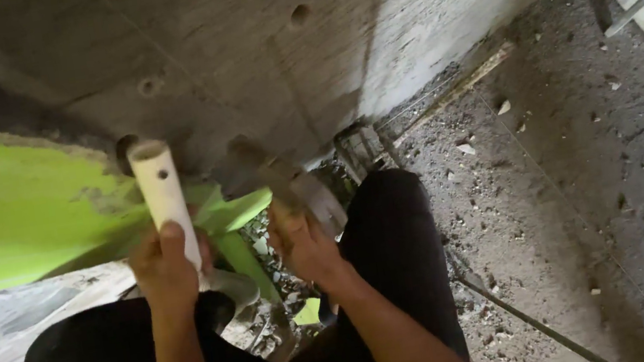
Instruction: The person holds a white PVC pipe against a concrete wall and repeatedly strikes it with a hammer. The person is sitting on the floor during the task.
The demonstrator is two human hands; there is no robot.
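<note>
While your left hand (167, 268) is closed round the white pipe (162, 195), its long axis running up toward the hole (127, 153) in the concrete wall (250, 38), your right hand (303, 243) grips a blurred metal tool (288, 179) just beside it.

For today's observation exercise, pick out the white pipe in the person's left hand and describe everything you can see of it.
The white pipe is a short, round tube, plastic by its look, off-white and a little dusty. Its upper end is open and hollow, and a small round hole is drilled through the side just below that rim. It stands nearly upright, its top close to a dark hole in the concrete wall. The left hand wraps its lower part, thumb lying up the front; the bottom end is hidden.
</note>
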